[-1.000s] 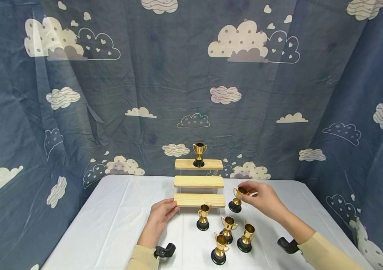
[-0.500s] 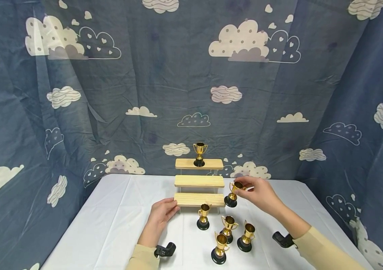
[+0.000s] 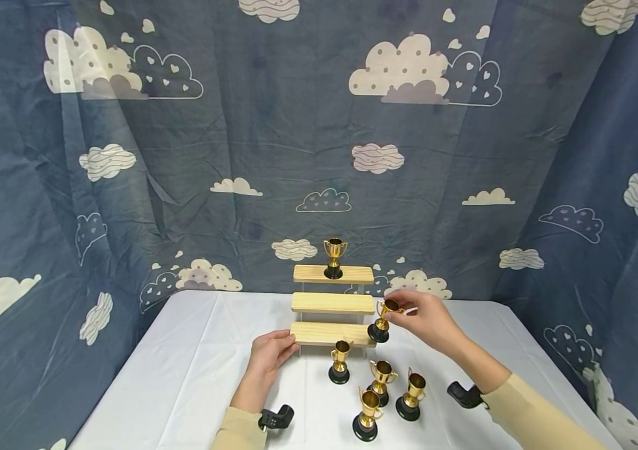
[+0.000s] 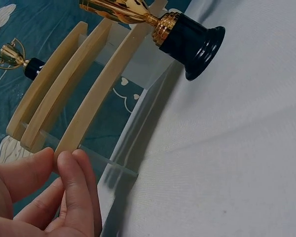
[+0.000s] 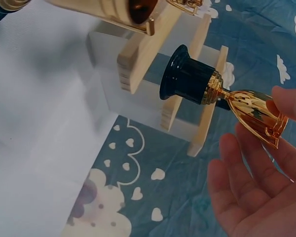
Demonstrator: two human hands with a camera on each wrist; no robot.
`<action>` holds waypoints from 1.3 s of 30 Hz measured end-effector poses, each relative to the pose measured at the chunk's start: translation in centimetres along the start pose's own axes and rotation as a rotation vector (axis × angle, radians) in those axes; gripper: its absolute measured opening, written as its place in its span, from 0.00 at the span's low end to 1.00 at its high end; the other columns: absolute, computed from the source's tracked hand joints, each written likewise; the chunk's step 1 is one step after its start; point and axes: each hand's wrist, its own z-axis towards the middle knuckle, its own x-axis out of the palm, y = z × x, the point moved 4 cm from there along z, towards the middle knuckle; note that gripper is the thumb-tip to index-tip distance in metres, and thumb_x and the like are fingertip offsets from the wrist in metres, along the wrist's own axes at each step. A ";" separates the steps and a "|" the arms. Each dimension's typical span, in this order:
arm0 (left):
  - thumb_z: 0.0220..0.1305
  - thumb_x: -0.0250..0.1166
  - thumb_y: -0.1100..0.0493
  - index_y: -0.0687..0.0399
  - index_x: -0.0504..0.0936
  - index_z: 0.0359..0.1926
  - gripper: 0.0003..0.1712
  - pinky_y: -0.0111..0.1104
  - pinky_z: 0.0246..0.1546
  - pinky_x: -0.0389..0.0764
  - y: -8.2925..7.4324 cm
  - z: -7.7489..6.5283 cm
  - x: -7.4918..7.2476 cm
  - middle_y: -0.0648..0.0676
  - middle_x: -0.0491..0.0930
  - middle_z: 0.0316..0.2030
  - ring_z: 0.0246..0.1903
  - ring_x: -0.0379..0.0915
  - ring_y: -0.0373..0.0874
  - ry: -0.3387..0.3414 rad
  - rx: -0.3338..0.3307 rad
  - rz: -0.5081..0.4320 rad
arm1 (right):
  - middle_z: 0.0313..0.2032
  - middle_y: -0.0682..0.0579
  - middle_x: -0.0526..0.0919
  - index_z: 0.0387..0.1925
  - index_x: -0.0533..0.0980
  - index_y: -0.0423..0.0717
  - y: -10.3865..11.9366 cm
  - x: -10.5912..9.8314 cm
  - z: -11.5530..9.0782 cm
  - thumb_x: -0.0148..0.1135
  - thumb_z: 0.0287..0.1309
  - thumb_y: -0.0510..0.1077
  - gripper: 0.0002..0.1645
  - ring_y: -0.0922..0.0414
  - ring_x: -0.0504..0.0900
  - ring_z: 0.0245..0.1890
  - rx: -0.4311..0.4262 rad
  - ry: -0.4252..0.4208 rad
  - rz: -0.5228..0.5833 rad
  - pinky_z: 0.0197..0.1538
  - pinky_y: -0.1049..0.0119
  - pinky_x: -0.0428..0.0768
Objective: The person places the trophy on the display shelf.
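Observation:
A three-tier stand with pale wooden boards and clear supports stands on the table. My left hand (image 3: 265,362) pinches the left end of its lowest board (image 3: 324,333), thumb on one face and fingers on the other in the left wrist view. My right hand (image 3: 430,320) holds a small gold trophy cup (image 5: 251,111) by its bowl, between thumb and fingers. In the head view, that cup's black base (image 3: 378,333) overlaps the right end of the lowest board, tilted a little. Another gold trophy cup (image 3: 333,256) stands upright on the top board (image 3: 307,273).
Several more gold trophy cups stand in front of the stand on the white-covered table (image 3: 184,375); one trophy cup (image 3: 339,362) is close before the lowest board. A cloud-patterned blue cloth (image 3: 274,125) hangs behind and at the sides.
My right hand has carried its trophy cup left and slightly up, from beside the stand to the lowest board's right end. The left hand keeps its place on the board.

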 end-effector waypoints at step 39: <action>0.59 0.67 0.75 0.79 0.76 0.53 0.20 0.32 0.40 0.87 0.0 -0.1 0.0 0.61 0.82 0.34 0.32 0.83 0.44 0.019 -0.042 -0.032 | 0.49 0.57 0.85 0.58 0.81 0.54 5.5 0.9 5.9 0.71 0.61 0.55 0.25 0.55 0.83 0.47 -0.100 0.067 0.046 0.46 0.56 0.85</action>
